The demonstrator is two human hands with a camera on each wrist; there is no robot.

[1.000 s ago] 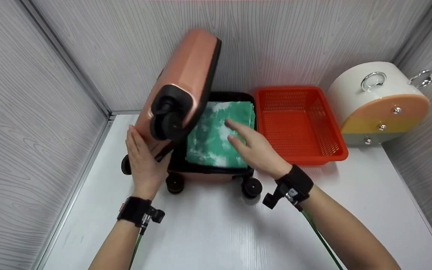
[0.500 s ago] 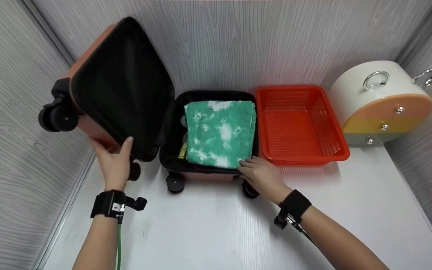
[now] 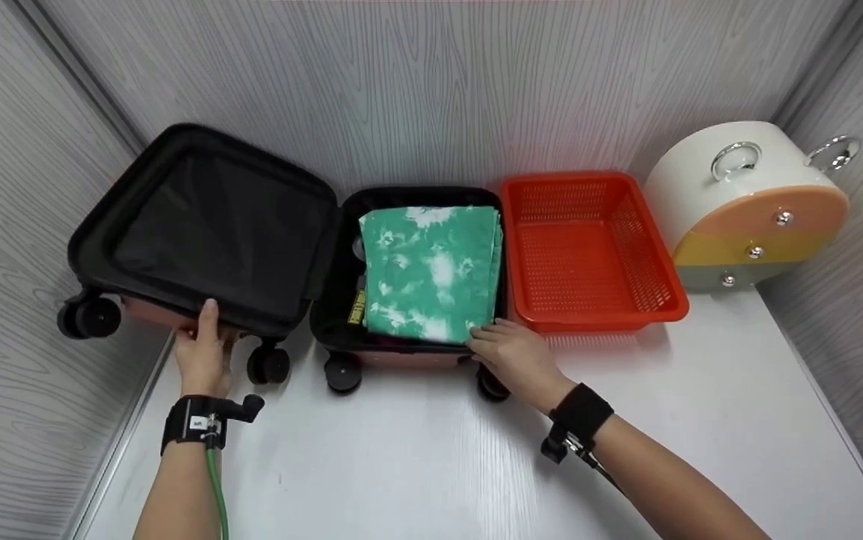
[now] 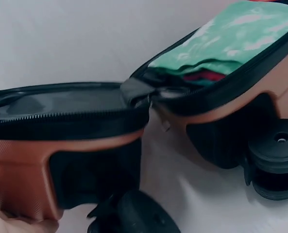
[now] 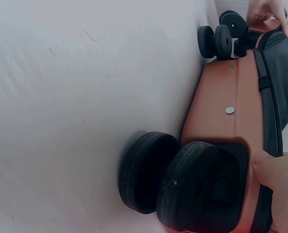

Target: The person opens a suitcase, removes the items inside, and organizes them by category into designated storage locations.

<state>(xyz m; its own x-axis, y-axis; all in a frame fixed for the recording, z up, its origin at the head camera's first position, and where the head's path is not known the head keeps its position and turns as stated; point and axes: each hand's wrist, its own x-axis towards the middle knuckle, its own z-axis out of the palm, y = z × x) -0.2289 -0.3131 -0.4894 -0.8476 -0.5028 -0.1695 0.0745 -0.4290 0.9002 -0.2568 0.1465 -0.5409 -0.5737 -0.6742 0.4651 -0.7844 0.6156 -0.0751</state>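
Left hand [image 3: 202, 354] grips the near rim of the suitcase lid [image 3: 206, 225], thumb up over the black zipper edge and the other fingers tucked beneath the copper-coloured shell; the lid lies opened flat to the left, its black lining facing up, one corner reaching the left wall. Right hand [image 3: 510, 354] rests on the near right corner of the suitcase base [image 3: 337, 300], fingers curled over the rim and touching the front edge of the folded green-and-white cloth [image 3: 431, 270]; the right-wrist view shows the thumb pressed against the shell just above a double wheel [image 5: 175, 182]. That cloth fills most of the base, and the left-wrist view shows red fabric [image 4: 207, 76] under it. A small yellow tag [image 3: 357, 307] shows in the gap left of the cloth. The small wheeled suitcase sits on the white table [image 3: 431, 465], hinged between its two halves. Just right of the base, touching or nearly so, stands an orange mesh basket [image 3: 588, 300]. Farther right, against the corner, sits a white drum-shaped box [image 3: 746, 195] with metal ring pulls and an orange, yellow and grey face.
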